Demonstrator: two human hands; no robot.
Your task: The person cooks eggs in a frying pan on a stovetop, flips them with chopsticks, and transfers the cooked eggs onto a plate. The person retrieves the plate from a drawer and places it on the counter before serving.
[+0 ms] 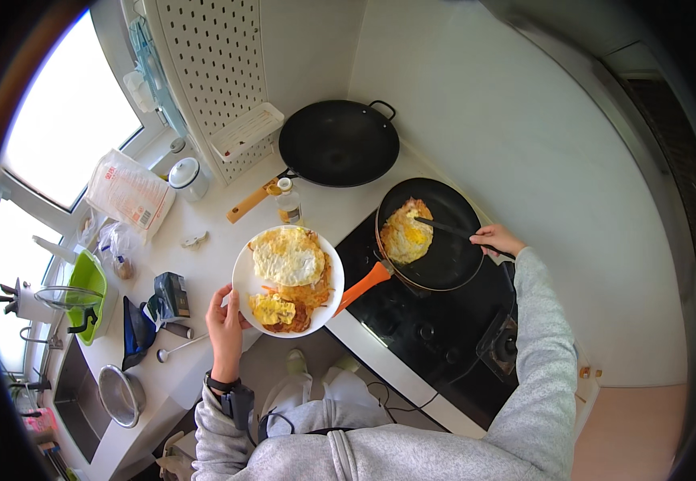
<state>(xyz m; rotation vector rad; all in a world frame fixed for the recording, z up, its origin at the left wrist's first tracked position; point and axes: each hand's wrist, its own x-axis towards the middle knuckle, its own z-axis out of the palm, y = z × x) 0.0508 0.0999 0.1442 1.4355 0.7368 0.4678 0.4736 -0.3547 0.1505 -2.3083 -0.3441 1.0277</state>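
My left hand (227,315) grips the rim of a round white plate (244,264) that carries a fried egg (287,258) and browned, egg-topped pieces (274,309). A black-handled utensil (450,228) is in my right hand (497,239); its far end touches an egg-covered browned piece (408,231) in a black frying pan (453,258). That pan sits over the black stove (408,330), and its orange handle (366,285) points toward the plate, whose edge lies over the handle's end in this view.
A black wok (339,144) with a wooden handle and a glass bottle (288,201) stand behind the plate. At left are a white lidded mug (187,178), a printed plastic bag (131,192), a green container (87,294), a metal bowl (122,397) and a sink (77,400).
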